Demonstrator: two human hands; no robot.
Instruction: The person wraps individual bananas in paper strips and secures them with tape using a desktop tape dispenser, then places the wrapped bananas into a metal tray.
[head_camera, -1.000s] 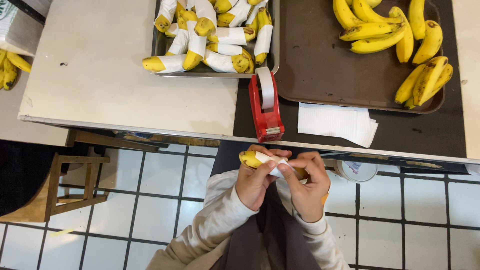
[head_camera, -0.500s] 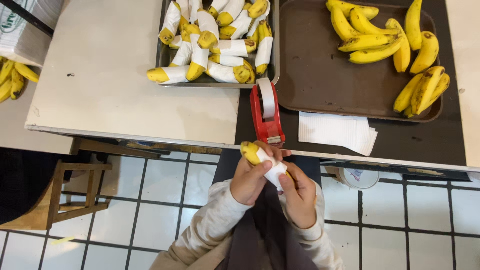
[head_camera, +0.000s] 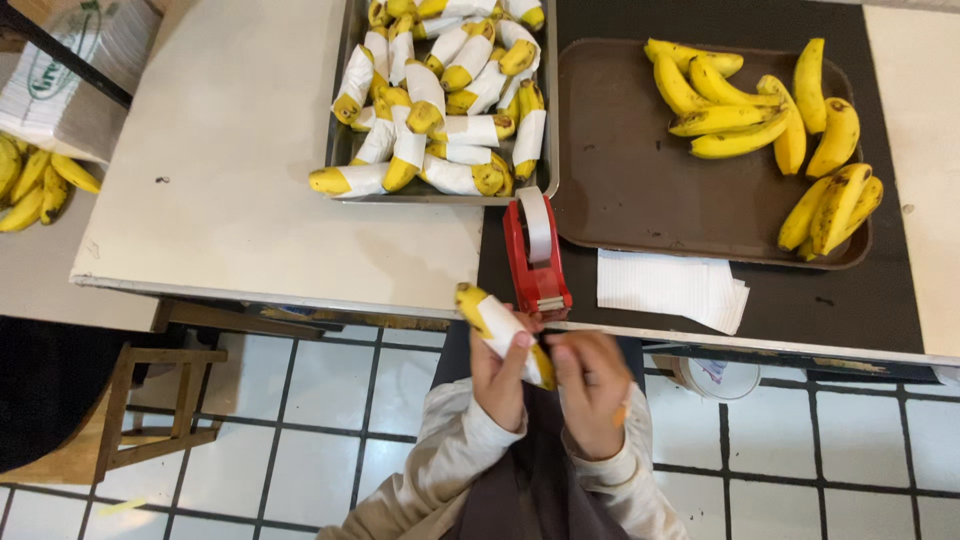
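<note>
Nearest to us, our left hand (head_camera: 497, 378) gripped a banana (head_camera: 500, 330) wrapped in white paper, held tilted just below the tabletop (head_camera: 250, 200) edge, with its yellow tip exposed at the upper left. Our right hand (head_camera: 592, 392) sat beside the banana's lower end, fingers curled; we could not tell whether it pinched the paper or a piece of tape, since it was blurred.

Just beyond the hands, a red tape dispenser (head_camera: 536, 255) stood at the tabletop edge. To its right lay a stack of white paper sheets (head_camera: 672, 288).

Farther back, a metal tray (head_camera: 545, 150) held a pile of wrapped bananas (head_camera: 440, 100). To its right, a brown tray (head_camera: 620, 180) carried about ten unwrapped bananas (head_camera: 770, 130). We judged the work well past its midpoint: the wrapped pile outnumbered the bare fruit, with one banana in hand. More loose bananas (head_camera: 40, 185) lay at the far left.
</note>
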